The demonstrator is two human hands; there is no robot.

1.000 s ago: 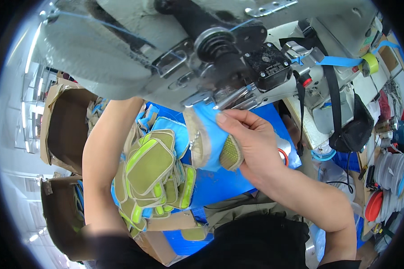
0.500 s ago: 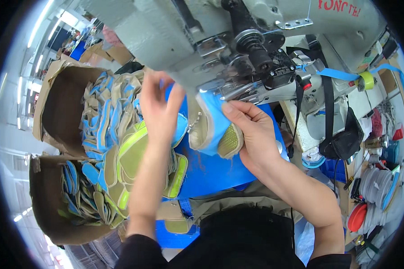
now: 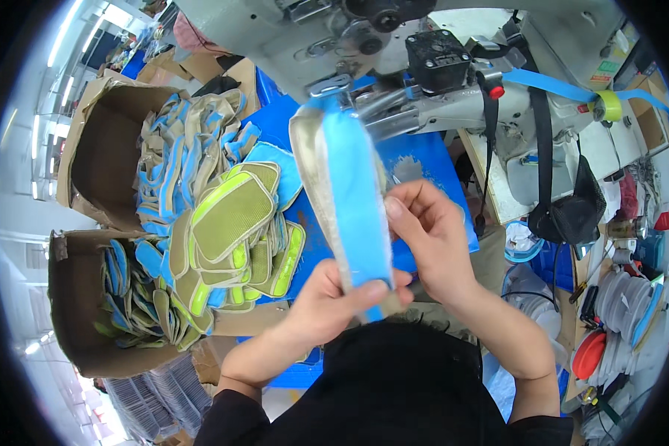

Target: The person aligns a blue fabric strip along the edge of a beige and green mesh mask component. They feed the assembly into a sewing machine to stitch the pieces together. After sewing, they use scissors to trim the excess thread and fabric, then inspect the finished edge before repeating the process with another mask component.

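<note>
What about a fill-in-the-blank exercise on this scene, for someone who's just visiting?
1. The left hand holds the fabric strip near its ____ end.
2. The cardboard boxes are on the picture's ____ side.
3. The ribbon on either side of the yellow-green ring is ____.

Missing words: lower; left; blue.

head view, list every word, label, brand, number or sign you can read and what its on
No text here can be quoted.
Green-and-white sticker on the grey machine: print too small to read.
Black square block on the machine: any print too blurred to read.
Blue and beige fabric piece in the left hand: no lettering visible.
</note>
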